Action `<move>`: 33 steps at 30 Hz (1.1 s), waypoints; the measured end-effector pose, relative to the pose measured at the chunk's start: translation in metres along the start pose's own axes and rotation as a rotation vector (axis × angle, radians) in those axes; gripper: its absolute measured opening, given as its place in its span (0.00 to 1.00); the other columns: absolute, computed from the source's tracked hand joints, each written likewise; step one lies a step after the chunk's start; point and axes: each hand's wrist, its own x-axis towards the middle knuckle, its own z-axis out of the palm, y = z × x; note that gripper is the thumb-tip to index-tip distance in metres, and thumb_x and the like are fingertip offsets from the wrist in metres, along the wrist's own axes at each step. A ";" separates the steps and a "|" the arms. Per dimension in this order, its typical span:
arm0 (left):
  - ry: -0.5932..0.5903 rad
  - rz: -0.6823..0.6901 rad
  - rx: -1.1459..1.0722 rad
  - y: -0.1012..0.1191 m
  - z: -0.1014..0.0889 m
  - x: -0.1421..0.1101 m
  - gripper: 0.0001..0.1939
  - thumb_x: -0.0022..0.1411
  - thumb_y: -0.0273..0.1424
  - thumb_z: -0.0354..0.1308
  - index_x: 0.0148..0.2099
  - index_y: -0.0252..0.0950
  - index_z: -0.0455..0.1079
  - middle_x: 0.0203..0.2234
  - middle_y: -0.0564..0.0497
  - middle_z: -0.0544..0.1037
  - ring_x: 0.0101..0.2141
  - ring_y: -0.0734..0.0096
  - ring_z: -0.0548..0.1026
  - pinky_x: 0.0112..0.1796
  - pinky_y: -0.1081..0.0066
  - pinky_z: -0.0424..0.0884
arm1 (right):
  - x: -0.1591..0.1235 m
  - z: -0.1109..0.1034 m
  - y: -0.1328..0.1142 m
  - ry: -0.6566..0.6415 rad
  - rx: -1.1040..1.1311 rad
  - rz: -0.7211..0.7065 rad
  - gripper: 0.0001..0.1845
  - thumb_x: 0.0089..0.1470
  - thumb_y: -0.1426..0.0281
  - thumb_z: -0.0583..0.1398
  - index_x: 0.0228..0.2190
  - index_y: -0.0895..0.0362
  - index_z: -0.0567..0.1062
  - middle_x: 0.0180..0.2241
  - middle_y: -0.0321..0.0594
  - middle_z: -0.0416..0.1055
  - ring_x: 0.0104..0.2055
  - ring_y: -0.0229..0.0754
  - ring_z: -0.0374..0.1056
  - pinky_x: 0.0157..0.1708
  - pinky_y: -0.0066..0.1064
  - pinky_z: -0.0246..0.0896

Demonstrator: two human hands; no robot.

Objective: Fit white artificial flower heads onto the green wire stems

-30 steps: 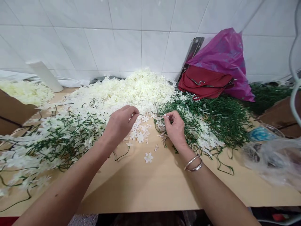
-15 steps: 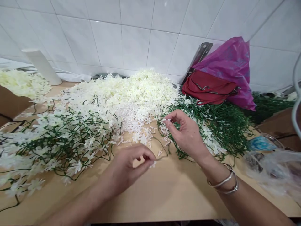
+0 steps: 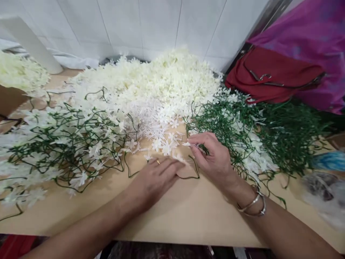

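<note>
My left hand (image 3: 159, 180) lies low over the table, back upward, its fingers together and reaching right. A thin green artificial flower stem (image 3: 188, 177) comes out from under these fingers; my left thumb is hidden. Blurred white petals (image 3: 179, 157) show at the left fingertips. Just above and to the right, my right hand (image 3: 211, 153) pinches a small white flower piece (image 3: 186, 144) between thumb and forefinger. Loose white blossoms (image 3: 165, 146) lie on the tabletop beyond my left hand.
White blossoms (image 3: 161, 79) are heaped against the tiled wall. Stemmed flowers (image 3: 67, 144) lie tangled on the left; green stems (image 3: 291, 133) pile up on the right. A red bag (image 3: 277, 73), a purple plastic bag (image 3: 323, 43) and a clear bag (image 3: 323, 194) are farther right.
The view has shifted down and closer. My left hand has turned from a visible pinch to back upward, with fingers stretched toward the petals. My right hand still pinches a small white piece.
</note>
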 end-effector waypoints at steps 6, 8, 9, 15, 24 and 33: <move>0.208 -0.325 -0.141 0.003 -0.016 0.002 0.09 0.72 0.26 0.57 0.53 0.39 0.69 0.44 0.50 0.82 0.41 0.70 0.80 0.42 0.70 0.76 | -0.006 0.002 0.005 -0.005 0.017 0.153 0.06 0.64 0.74 0.60 0.39 0.50 0.75 0.36 0.38 0.80 0.40 0.45 0.77 0.46 0.41 0.70; 0.248 -0.365 -0.141 0.005 -0.020 0.000 0.08 0.72 0.25 0.57 0.51 0.40 0.70 0.40 0.53 0.81 0.34 0.74 0.78 0.35 0.73 0.75 | -0.006 0.002 0.002 -0.013 0.032 0.197 0.06 0.64 0.73 0.60 0.39 0.50 0.76 0.36 0.38 0.80 0.40 0.45 0.77 0.45 0.41 0.70; 0.256 -0.366 -0.125 0.006 -0.021 0.000 0.08 0.72 0.25 0.57 0.51 0.40 0.70 0.39 0.53 0.81 0.33 0.74 0.78 0.34 0.74 0.74 | -0.006 0.002 0.000 -0.019 0.039 0.202 0.06 0.64 0.73 0.60 0.39 0.51 0.76 0.36 0.38 0.80 0.40 0.45 0.77 0.45 0.40 0.70; 0.104 -0.146 0.152 -0.002 -0.018 0.012 0.09 0.75 0.29 0.54 0.54 0.37 0.71 0.48 0.45 0.79 0.47 0.63 0.77 0.45 0.64 0.74 | -0.006 0.005 -0.006 -0.048 0.048 0.174 0.06 0.65 0.73 0.59 0.39 0.50 0.76 0.36 0.38 0.80 0.40 0.45 0.77 0.46 0.40 0.71; 0.042 -0.008 0.433 -0.010 -0.007 0.028 0.06 0.75 0.28 0.55 0.47 0.38 0.75 0.46 0.50 0.82 0.42 0.61 0.75 0.41 0.61 0.66 | -0.005 0.007 0.006 -0.014 -0.005 0.165 0.06 0.64 0.72 0.60 0.38 0.50 0.77 0.35 0.38 0.80 0.39 0.45 0.76 0.45 0.40 0.71; 0.073 -0.098 0.303 -0.013 -0.013 0.026 0.06 0.74 0.28 0.56 0.43 0.41 0.75 0.40 0.51 0.83 0.42 0.62 0.76 0.45 0.59 0.65 | -0.006 0.005 0.002 -0.054 0.078 0.190 0.06 0.64 0.72 0.61 0.39 0.50 0.79 0.36 0.38 0.82 0.39 0.45 0.77 0.46 0.40 0.71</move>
